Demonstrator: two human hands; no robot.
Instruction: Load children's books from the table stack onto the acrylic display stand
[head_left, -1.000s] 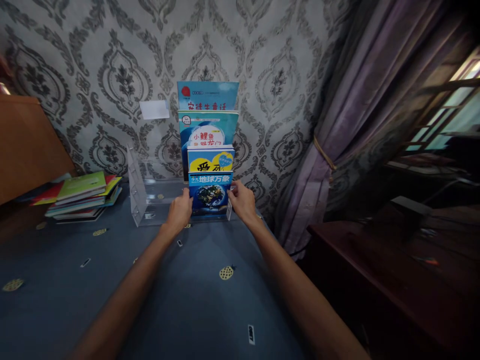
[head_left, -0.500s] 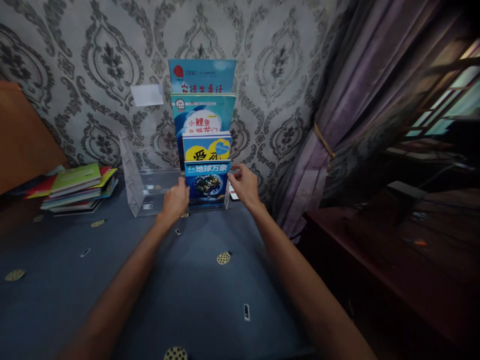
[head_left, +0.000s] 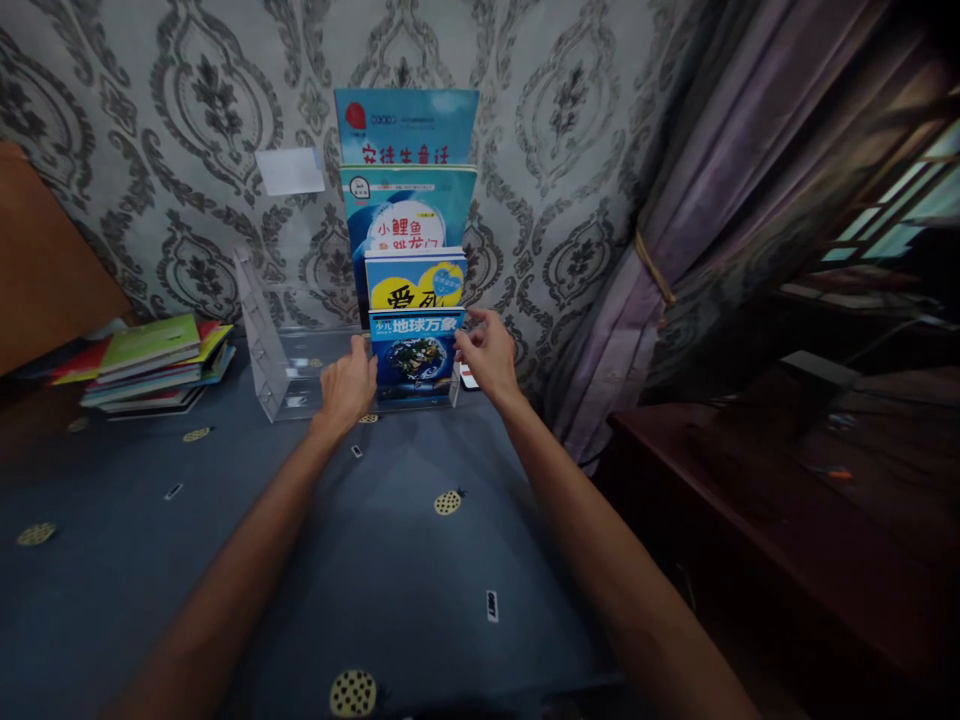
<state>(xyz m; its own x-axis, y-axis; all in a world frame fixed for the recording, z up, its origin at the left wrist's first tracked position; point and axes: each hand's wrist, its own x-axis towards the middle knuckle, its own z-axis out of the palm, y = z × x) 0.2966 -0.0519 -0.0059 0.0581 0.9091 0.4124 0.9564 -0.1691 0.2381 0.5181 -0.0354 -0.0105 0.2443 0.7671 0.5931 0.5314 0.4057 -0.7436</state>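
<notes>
A blue book with an earth picture (head_left: 417, 358) stands upright at the front of a clear acrylic rack (head_left: 259, 345). My left hand (head_left: 349, 386) grips its left edge, fingers bent round behind it. At the opposite edge, my right hand (head_left: 487, 352) holds the book between thumb and fingers. Behind it rise, in steps, a yellow and blue book (head_left: 412, 285), a teal book with a white circle (head_left: 409, 205) and a taller blue book (head_left: 407, 120). The lower backs of these books are hidden.
On the left, several books lie in a stack (head_left: 154, 365) on the blue patterned cloth (head_left: 262, 520). A blank white label (head_left: 290, 171) tops the rack's left part. Patterned wallpaper rises behind; a tied purple curtain (head_left: 622, 330) and a dark red table (head_left: 750, 520) are at the right.
The front book stands slightly higher in the rack, its lower edge raised, with both hands still at its sides. The view has tilted a little.
</notes>
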